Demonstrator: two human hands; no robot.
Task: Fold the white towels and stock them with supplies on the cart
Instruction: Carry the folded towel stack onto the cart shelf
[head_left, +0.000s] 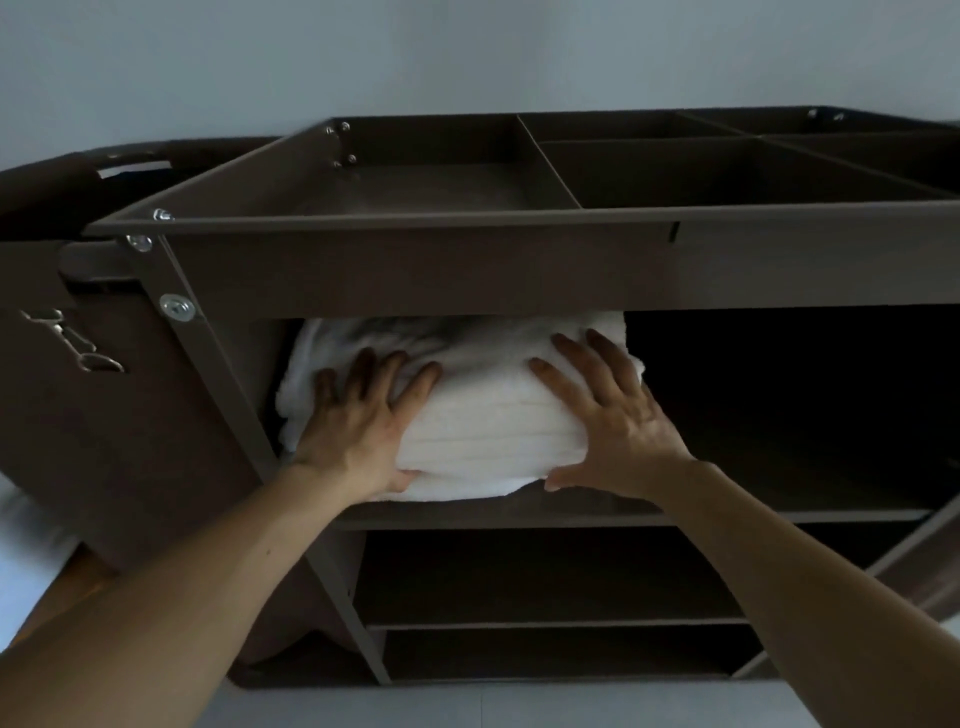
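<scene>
Both hands, left hand (358, 415) and right hand (608, 415), fingers spread flat, press folded white towels (488, 415) onto the cart (415, 265) shelf; top tray compartments look unstocked.

both hands, left hand (358, 415) and right hand (613, 415), lie flat with spread fingers on a stack of white towels (488, 415) between them, on the brown cart (415, 265) shelf (727, 512).

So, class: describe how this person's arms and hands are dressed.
The left arm and right arm are bare to the frame's edge; no sleeves show. The left hand and right hand wear no gloves; neither wrist has a watch or band. Rings cannot be told.
</scene>
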